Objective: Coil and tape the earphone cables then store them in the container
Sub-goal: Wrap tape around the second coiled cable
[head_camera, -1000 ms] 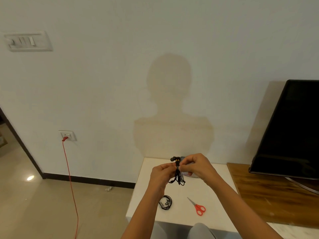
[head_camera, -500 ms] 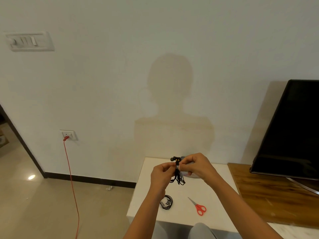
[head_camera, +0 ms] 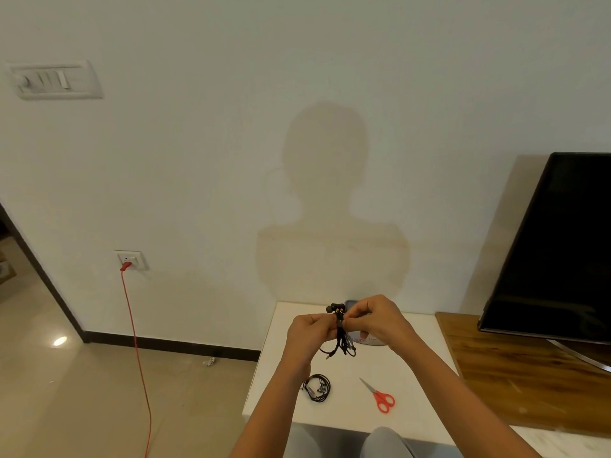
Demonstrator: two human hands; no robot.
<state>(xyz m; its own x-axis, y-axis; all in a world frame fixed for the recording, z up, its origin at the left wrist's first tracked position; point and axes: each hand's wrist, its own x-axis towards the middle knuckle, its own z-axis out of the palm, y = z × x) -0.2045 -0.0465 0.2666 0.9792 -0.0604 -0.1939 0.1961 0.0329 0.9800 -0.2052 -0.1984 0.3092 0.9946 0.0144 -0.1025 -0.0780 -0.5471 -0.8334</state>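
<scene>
Your left hand (head_camera: 312, 332) and right hand (head_camera: 377, 320) both pinch the black earphone bundle (head_camera: 340, 338) at its middle, above the white table (head_camera: 413, 391); taping looks underway. Nearer you, a second coiled earphone (head_camera: 318, 387) lies near red scissors (head_camera: 380, 396); neither set is stored yet.

Soft, even light is thrown from behind the person, so that a broad head-and-shoulders shadow (head_camera: 325, 206) is cast on the pale wall (head_camera: 198, 160). A small bright glare spot (head_camera: 59, 341) is seen on the glossy floor (head_camera: 82, 391), and the white desk (head_camera: 347, 418) is rendered bright but not washed out. The left hand (head_camera: 310, 332) and right hand (head_camera: 377, 319) at centre are shown fairly sharp, while the switch plate (head_camera: 54, 80) at upper left is smeared, and straight lines are bent near the edges.
</scene>
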